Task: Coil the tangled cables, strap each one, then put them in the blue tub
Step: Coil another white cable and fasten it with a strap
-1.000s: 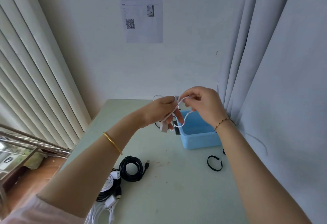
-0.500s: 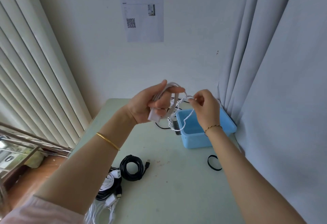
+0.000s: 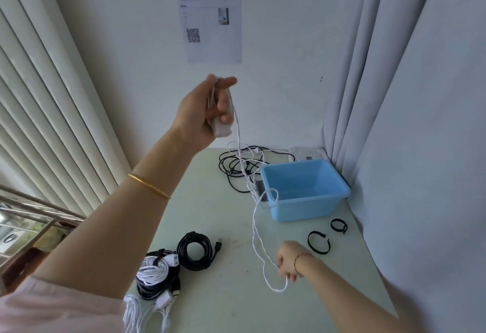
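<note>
White cable (image 3: 253, 225): some loops sit high in the left hand; the rest drops through the black tangle (image 3: 236, 167) and runs near to the right hand.
Left hand (image 3: 210, 111): grip curled round the loops and plug.
Right hand (image 3: 289, 261): grip pinched on the cable, low over the table (image 3: 210, 214).
Blue tub (image 3: 310, 206): far right; the cable seems to hook its near-left corner.
Snag: a hard pull could drag the tub or make the tangle tighter.
Slip: a jerk could pull the loops off the left hand.
</note>
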